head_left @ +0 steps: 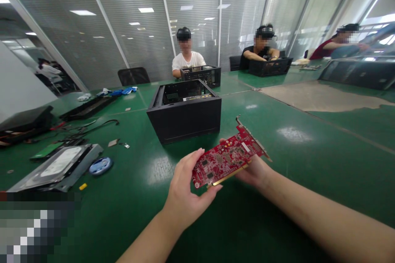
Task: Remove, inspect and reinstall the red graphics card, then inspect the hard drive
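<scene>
I hold a red circuit card [230,157] with a metal bracket at its far end, level above the green table [308,160]. My left hand [185,191] grips its near left corner, thumb on the front edge and fingers curled over the top. My right hand [254,170] supports it from beneath on the right side, fingers closed under the board. An open black computer case [184,111] stands on the table just beyond the card.
At the left lie a hard drive in a metal bracket [58,168], a blue round object [101,165], cables [89,127], a black panel [88,108] and blue gloves [123,90]. Three people sit across the table with black cases [202,74]. A worn patch [317,96] marks the table's right.
</scene>
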The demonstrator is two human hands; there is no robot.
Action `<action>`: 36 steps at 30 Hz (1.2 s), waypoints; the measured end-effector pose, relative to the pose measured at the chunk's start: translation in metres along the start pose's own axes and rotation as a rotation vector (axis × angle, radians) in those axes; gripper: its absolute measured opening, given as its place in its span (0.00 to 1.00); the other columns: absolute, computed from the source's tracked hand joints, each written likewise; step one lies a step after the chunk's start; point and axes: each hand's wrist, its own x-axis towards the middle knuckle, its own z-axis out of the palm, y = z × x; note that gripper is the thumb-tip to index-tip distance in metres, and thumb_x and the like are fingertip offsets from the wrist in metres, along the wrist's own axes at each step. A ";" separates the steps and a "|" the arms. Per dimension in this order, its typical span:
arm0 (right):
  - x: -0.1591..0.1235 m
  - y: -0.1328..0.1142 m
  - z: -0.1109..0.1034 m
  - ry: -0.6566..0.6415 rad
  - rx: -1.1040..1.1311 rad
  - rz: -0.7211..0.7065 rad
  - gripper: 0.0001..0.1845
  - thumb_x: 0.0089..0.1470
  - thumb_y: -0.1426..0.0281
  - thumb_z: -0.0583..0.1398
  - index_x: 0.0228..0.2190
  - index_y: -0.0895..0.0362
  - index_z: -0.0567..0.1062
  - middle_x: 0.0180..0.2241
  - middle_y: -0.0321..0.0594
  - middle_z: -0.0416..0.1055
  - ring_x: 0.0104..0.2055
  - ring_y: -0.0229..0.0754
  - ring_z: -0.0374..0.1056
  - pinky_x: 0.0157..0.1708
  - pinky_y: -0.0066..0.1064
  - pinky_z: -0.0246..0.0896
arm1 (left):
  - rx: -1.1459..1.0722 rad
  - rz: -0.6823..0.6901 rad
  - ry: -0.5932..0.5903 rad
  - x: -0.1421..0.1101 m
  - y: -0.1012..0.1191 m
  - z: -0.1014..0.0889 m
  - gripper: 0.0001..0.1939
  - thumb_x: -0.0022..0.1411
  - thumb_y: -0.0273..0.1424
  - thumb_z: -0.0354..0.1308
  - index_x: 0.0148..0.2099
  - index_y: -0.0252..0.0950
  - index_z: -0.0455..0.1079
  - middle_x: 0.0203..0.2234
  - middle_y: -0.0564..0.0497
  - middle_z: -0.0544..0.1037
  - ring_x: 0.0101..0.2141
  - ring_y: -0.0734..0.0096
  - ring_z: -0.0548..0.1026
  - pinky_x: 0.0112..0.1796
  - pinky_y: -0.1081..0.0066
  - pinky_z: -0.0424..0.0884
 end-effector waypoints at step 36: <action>0.001 -0.005 0.001 -0.090 0.260 0.039 0.21 0.51 0.51 0.65 0.37 0.54 0.80 0.38 0.42 0.80 0.44 0.50 0.75 0.56 0.52 0.60 | 0.227 0.245 0.077 0.008 -0.007 -0.006 0.28 0.54 0.32 0.70 0.57 0.40 0.69 0.55 0.42 0.69 0.52 0.56 0.71 0.49 0.56 0.72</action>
